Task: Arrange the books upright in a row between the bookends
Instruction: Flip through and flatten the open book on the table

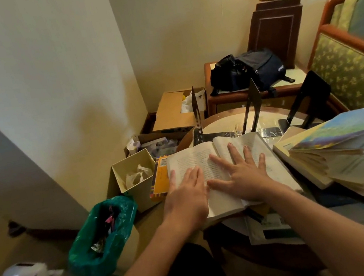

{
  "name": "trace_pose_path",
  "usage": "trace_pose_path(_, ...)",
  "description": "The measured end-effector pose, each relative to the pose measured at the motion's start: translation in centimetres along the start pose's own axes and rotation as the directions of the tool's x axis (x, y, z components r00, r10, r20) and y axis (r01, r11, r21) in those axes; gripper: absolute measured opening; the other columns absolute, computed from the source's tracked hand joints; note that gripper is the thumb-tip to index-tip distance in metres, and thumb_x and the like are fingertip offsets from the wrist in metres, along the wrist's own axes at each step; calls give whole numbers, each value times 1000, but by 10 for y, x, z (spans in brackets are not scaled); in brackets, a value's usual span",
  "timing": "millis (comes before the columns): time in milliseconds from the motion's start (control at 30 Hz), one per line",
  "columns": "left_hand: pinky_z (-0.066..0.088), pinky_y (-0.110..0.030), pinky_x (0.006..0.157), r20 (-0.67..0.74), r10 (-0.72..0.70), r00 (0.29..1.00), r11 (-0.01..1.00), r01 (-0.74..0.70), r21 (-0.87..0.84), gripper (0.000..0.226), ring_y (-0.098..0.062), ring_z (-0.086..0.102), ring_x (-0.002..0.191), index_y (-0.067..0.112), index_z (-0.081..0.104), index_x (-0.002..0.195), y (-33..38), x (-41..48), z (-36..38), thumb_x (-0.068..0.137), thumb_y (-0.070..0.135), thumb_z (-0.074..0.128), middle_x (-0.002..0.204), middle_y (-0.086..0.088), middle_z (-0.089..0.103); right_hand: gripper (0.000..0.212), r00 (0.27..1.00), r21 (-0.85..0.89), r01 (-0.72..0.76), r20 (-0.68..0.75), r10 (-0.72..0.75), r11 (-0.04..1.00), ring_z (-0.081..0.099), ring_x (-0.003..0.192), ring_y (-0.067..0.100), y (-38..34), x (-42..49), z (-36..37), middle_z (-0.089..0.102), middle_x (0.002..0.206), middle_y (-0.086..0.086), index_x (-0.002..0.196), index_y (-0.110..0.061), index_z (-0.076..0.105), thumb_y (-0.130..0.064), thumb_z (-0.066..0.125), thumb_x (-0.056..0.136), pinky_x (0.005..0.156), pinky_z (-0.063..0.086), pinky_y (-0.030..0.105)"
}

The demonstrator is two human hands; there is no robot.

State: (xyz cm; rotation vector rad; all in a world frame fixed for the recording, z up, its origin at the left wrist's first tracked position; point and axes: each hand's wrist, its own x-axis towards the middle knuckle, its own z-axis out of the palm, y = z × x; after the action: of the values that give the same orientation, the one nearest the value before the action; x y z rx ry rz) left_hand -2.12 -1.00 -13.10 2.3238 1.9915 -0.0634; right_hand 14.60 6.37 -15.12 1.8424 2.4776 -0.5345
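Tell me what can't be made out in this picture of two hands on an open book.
Head view:
Writing in the open book: too small and blurred to read; the left hand and right hand cover part of it.
The yellow book: mostly hidden under the open book.
The pile of books: cut off by the right edge, so their number is unclear.

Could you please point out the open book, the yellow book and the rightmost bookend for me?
open book (pixel 189 158): head view, on its left page.
yellow book (pixel 160 180): head view, on its cover.
rightmost bookend (pixel 309 95): head view, on its upright plate.
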Motion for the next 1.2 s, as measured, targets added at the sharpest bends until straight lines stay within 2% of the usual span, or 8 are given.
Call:
trace_pose_path(167,-9,-51,123,26,63,998,992,-66,107,57,-17,0,154,13,3,158,10,-32,3,107,33,21,167,-5,5,83,1000,7,8,-9,-8,1000,-25,149,38,0,-2,1,-26,165,-2,146,-65,-10,-93,27,78,111,-22,67)
trace_pose_path(300,-8,-53,123,29,30,999,997,-32,70,63,-14,-3,154,15,2,159,1,-17,-2,106,34,30,167,-2,2,82,1000,16,25,-15,-25,1000,-25,149,37,0,-4,0,-26,165,-1,147,-64,-11,-91,27,80,111,-22,66)
trace_pose_path(467,-5,-49,124,9,-74,997,996,74,-58,55,-14,-1,154,14,3,159,-9,29,-2,108,31,17,168,-1,2,82,1000,13,10,-7,-10,1000,-26,149,37,-1,-2,1,-27,164,-2,148,-63,-11,-90,27,81,110,-24,65)
trace_pose_path(633,-2,-53,124,51,-98,994,993,101,-63,57,-14,-5,154,14,-1,159,-19,62,-3,108,32,16,168,0,-3,79,1000,31,-2,8,2,1000,-26,149,36,-2,-5,-3,-26,165,-2,148,-63,-10,-88,28,83,110,-25,64)
trace_pose_path(800,-8,-49,124,-53,-59,997,987,50,-152,56,-8,-6,153,18,2,159,-16,31,11,108,37,15,167,5,-2,72,1000,43,-7,-5,7,999,-25,150,35,-3,-6,-4,-24,165,-3,149,-62,-7,-82,26,89,111,-24,63)
trace_pose_path(967,-17,-37,119,-87,11,996,915,-46,-402,60,3,-19,144,29,5,158,-11,-15,28,106,44,32,164,17,-3,69,1000,48,11,-17,-10,999,-26,149,35,-1,-3,0,-25,165,-3,148,-64,-7,-81,25,90,108,-26,62)
trace_pose_path(1067,-16,-45,121,-87,31,996,908,-64,-413,65,4,-17,145,36,2,155,-16,-24,33,103,49,39,160,23,-4,68,999,46,18,-32,-17,999,-28,148,35,1,-2,2,-25,165,-4,148,-64,-8,-81,24,90,107,-28,60)
trace_pose_path(1200,-14,-56,120,-127,-14,992,924,-36,-381,64,-1,-9,147,43,9,151,-30,-7,31,99,55,44,157,27,4,67,999,39,17,-44,-16,999,-28,148,35,1,1,5,-25,165,-4,148,-64,-10,-80,23,91,105,-30,57)
